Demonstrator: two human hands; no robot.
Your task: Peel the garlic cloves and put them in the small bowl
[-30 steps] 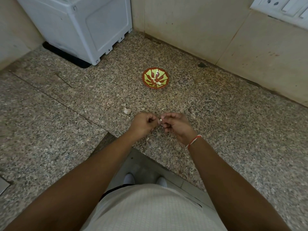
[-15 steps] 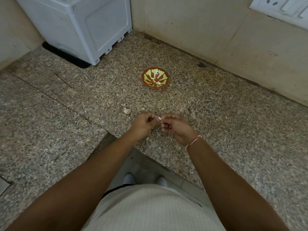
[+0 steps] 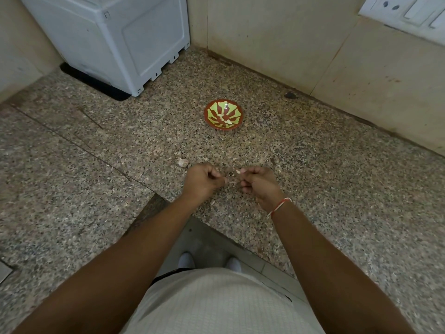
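Pinching a garlic clove at its fingertips, the right hand looked mid-peel beside the curled left hand, whose contents I cannot tell, needing next a carry to the small bowl beyond.

a home kitchen: speckled granite counter, tiled wall, switchboard, white appliance.
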